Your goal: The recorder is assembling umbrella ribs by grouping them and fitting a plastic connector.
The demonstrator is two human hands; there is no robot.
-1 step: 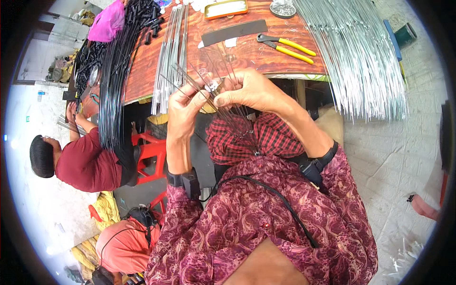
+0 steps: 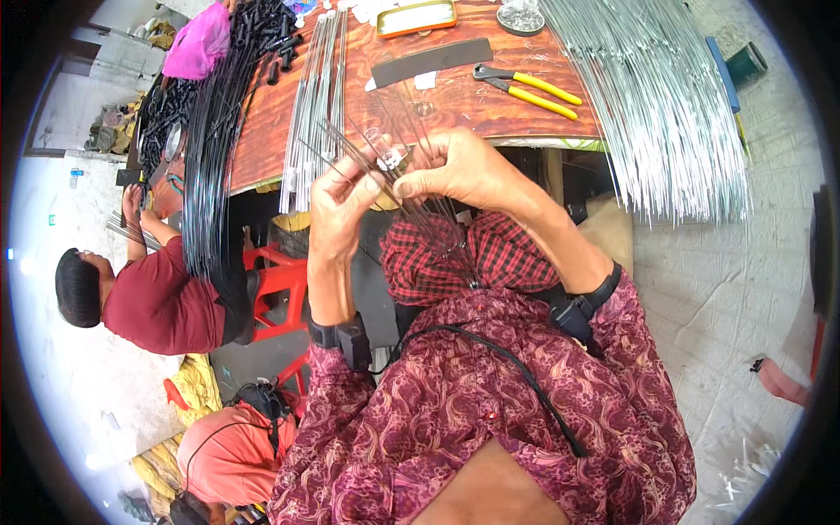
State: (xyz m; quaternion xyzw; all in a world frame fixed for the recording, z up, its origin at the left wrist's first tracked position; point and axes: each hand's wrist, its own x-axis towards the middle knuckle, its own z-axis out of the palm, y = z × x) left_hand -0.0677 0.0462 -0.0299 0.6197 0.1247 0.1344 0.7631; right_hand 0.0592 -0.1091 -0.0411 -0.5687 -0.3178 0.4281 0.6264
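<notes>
Both of my hands are raised in front of the table's near edge, above my lap. Between them is a small clear and silvery hub (image 2: 392, 160), with thin dark metal ribs (image 2: 437, 229) fanning out from it, like part of an umbrella frame. My left hand (image 2: 337, 199) is closed, its thumb and fingers pinching at the hub's left side among the ribs. From the right, my right hand (image 2: 464, 171) pinches the hub's other side, thumb bent inward. Ribs run down over the red-and-black checked cloth on my lap. My fingertips partly hide the joint.
Yellow-handled pincers (image 2: 535, 91), a dark flat bar (image 2: 433, 63), an orange-rimmed tray (image 2: 379, 32) and a round dish (image 2: 521, 30) lie on the wooden table (image 2: 455, 109). Silvery rods (image 2: 652, 114) overhang at right, dark rods (image 2: 210, 166) at left. A co-worker (image 2: 166, 302) sits left.
</notes>
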